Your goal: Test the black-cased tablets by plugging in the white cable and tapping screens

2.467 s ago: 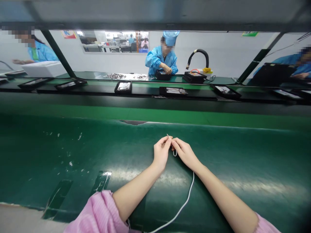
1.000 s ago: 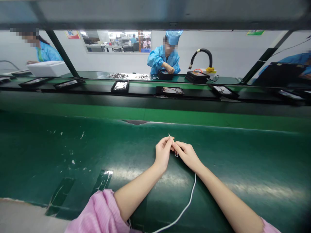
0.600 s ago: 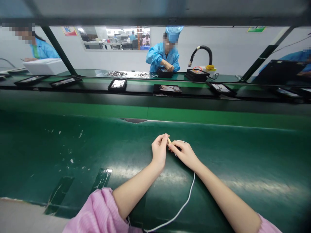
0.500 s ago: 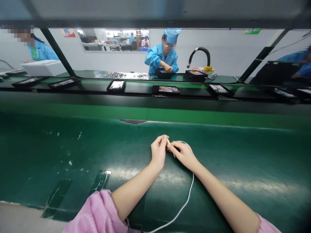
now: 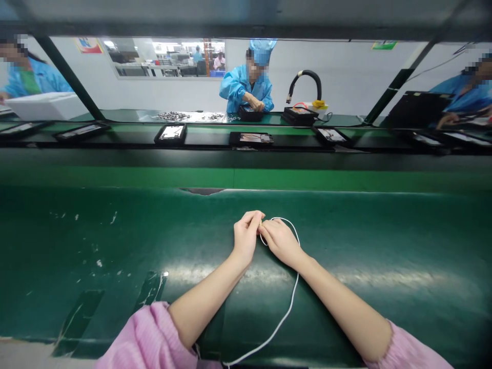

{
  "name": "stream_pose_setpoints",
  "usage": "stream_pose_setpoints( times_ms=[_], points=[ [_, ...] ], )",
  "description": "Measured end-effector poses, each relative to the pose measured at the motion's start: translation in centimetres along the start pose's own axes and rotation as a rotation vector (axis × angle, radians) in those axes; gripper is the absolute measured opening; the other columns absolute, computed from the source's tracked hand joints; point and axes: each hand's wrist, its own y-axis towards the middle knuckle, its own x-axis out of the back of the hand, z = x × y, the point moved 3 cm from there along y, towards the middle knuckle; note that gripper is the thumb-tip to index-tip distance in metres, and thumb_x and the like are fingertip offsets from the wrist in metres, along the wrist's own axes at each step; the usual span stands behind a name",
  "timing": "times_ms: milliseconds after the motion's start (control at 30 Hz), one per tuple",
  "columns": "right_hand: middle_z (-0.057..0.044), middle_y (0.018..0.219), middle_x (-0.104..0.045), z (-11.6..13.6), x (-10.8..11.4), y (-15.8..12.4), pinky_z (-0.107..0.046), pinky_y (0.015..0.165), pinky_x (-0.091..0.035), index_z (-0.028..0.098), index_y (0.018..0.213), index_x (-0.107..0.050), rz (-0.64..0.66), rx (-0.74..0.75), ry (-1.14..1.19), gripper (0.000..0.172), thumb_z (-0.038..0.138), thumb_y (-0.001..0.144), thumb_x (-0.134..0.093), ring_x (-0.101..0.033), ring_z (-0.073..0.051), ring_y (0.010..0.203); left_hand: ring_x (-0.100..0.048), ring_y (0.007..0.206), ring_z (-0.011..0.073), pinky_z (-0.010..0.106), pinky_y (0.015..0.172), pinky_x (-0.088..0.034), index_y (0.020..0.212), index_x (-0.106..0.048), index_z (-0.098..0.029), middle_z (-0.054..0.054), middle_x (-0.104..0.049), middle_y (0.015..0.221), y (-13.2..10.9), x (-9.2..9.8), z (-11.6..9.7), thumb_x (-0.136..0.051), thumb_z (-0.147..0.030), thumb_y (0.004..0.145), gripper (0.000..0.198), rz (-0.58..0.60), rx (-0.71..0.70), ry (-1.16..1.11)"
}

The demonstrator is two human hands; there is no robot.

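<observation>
My left hand (image 5: pixel 245 237) and my right hand (image 5: pixel 282 242) meet above the green bench, fingertips pinched together and touching. Between them sits a small pale-yellow piece (image 5: pixel 261 223), mostly covered by the fingers; its kind does not show. A thin white cord (image 5: pixel 289 307) runs up from the bench's near edge, passes under my right wrist and loops around beyond the right hand. It curls back to the fingertips, where its end is hidden.
Across the green bench (image 5: pixel 134 241), a raised dark track (image 5: pixel 207 139) carries several black open cases (image 5: pixel 171 133). A co-worker in blue (image 5: pixel 246 84) handles a black case beyond it. Slanted posts (image 5: pixel 392 92) and an overhead shelf (image 5: pixel 246 18) frame the view.
My fingers have closed in, covering more of the pale-yellow piece. The right hand has turned slightly, back upward. The whole view has shifted a little, so the scene sits further left.
</observation>
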Motion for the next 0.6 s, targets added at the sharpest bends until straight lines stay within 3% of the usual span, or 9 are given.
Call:
stream_pose_setpoints(
  times_ms=[167, 467, 600],
  points=[
    [-0.007, 0.070, -0.064, 0.0, 0.2, 0.0, -0.036, 0.071, -0.039, 0.021, 0.072, -0.053, -0.030, 0.031, -0.005, 0.044, 0.027, 0.105, -0.023, -0.057, -0.021, 0.065, -0.061, 0.076, 0.0182, 0.028, 0.075, -0.046, 0.066, -0.071, -0.016, 0.004, -0.067, 0.072, -0.2, -0.3, -0.1, -0.079, -0.043, 0.066, 0.029, 0.012, -0.011, 0.033],
    [-0.002, 0.065, -0.059, -0.6, 0.8, 0.0, -0.032, 0.069, -0.042, 0.022, 0.069, -0.048, -0.177, -0.162, 0.112, 0.035, 0.033, 0.102, -0.039, -0.056, -0.018, 0.063, -0.066, 0.088, 0.0232, 0.033, 0.084, -0.049, 0.078, -0.075, -0.015, 0.009, -0.074, 0.087, -0.2, -0.4, 0.3, -0.078, -0.045, 0.068, 0.032, 0.038, 0.003, 0.048],
    [-0.001, 0.067, -0.055, -0.7, 1.3, 0.1, -0.029, 0.065, -0.041, 0.022, 0.071, -0.047, -0.265, -0.152, 0.132, 0.031, 0.030, 0.100, -0.041, -0.055, -0.018, 0.063, -0.066, 0.086, 0.0232, 0.033, 0.082, -0.050, 0.079, -0.075, -0.015, 0.008, -0.074, 0.087, -0.3, -0.6, 0.0, -0.082, -0.044, 0.063, 0.034, 0.069, -0.003, 0.061]
  ],
)
